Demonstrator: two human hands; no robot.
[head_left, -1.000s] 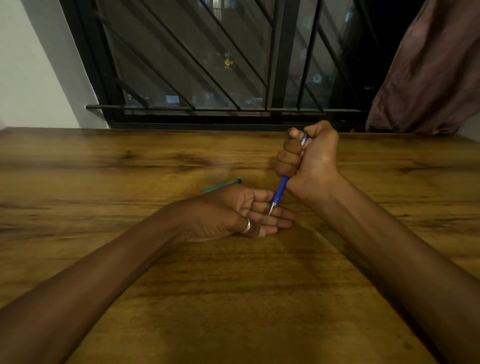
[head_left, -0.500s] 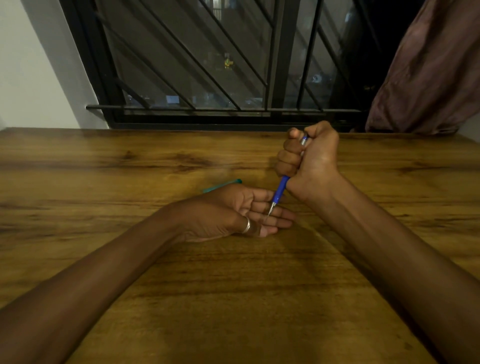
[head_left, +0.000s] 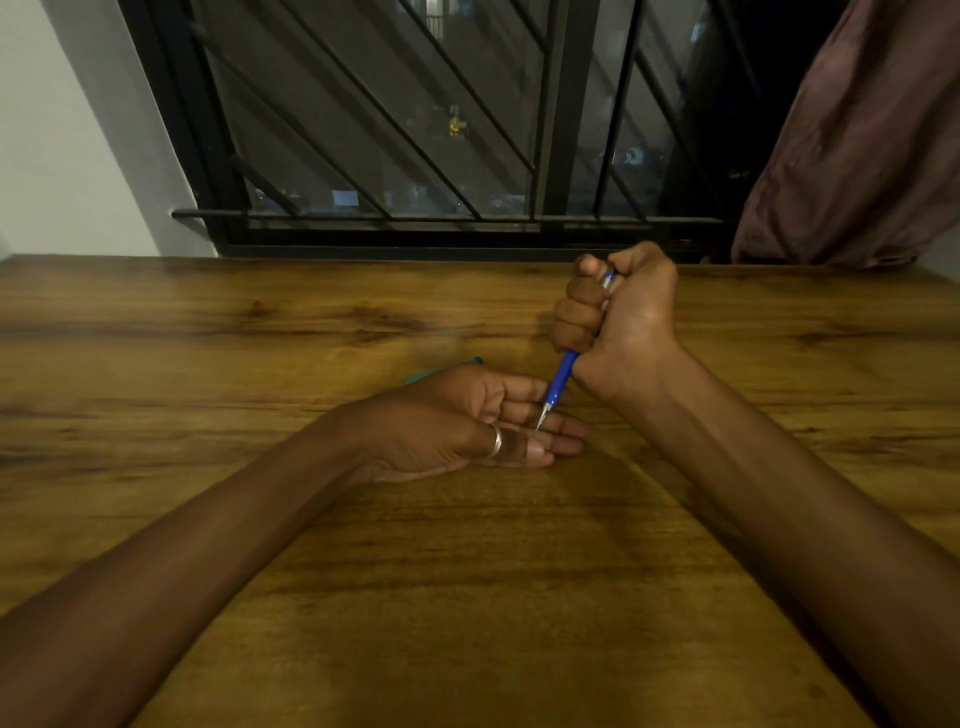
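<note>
While the right hand (head_left: 623, 322) fists the pen (head_left: 560, 379), keep its tip light. Hold the left hand (head_left: 457, 421) (fingers straight, together) flat.

This looks like a room in a home, seen at night. A wooden table (head_left: 260, 519) with a printed grain stands pushed against a window (head_left: 415, 130) fitted with a black metal grille (head_left: 550, 156) of upright and slanting bars. Dark glass shows small lights of buildings outside. A brownish curtain (head_left: 857, 156) hangs drawn to the right, and a plain white wall (head_left: 62, 156) stands to the left.
</note>
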